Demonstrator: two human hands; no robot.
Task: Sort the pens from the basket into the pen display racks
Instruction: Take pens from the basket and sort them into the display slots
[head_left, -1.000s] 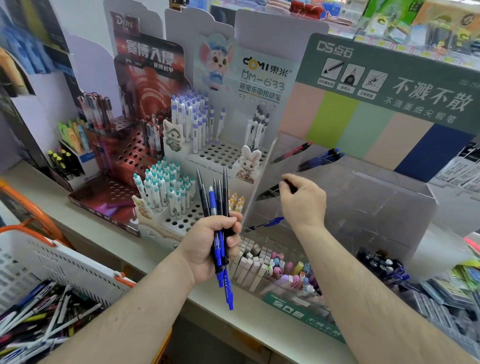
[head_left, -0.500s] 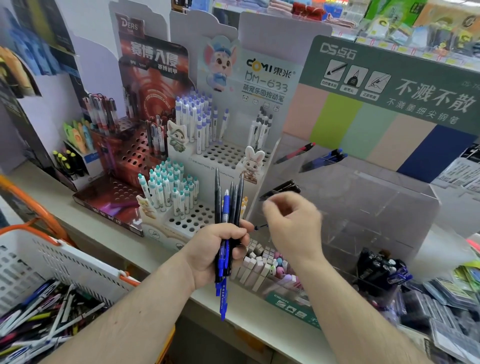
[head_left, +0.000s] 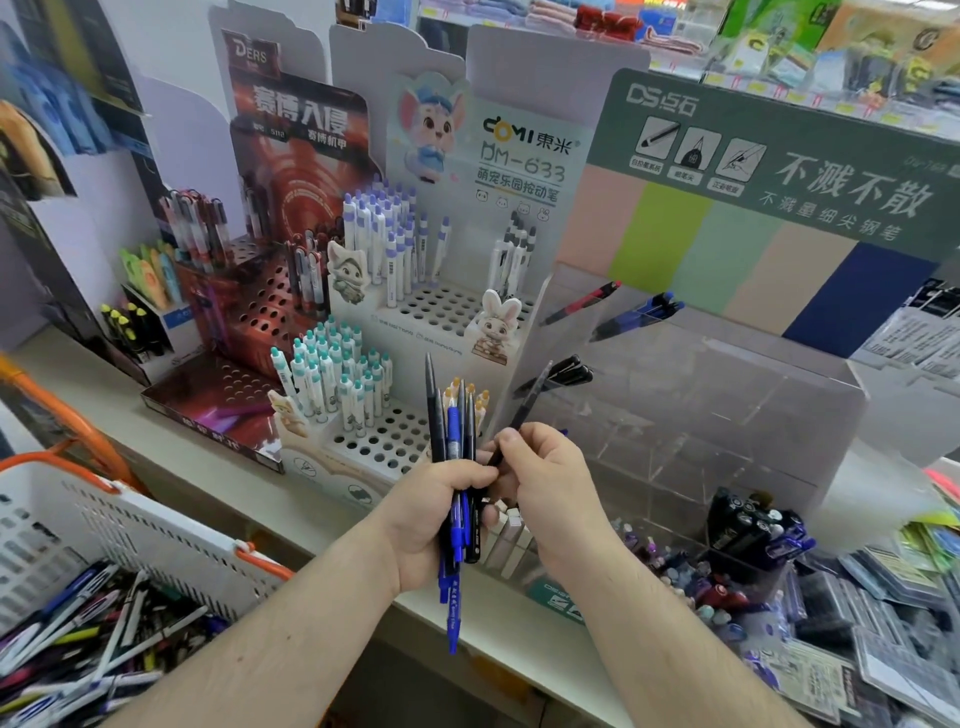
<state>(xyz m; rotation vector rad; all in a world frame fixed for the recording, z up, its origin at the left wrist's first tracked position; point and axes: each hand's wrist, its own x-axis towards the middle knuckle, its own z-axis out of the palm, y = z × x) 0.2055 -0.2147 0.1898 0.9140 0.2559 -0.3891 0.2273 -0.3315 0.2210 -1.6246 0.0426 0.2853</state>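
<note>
Head view: left hand (head_left: 436, 519) grips the pen bundle (head_left: 453, 452); right hand (head_left: 540, 478) seemingly pinches one black pen (head_left: 524, 410); tugging it could spill neighbours.

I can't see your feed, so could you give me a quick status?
Left hand grips pen bundle. Right hand pinches black pen. Nothing blocking clear rack.

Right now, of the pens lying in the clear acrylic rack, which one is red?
The red-and-black pen in the clear acrylic rack's top left slot; the pens beside it are blue, those below black.
</note>
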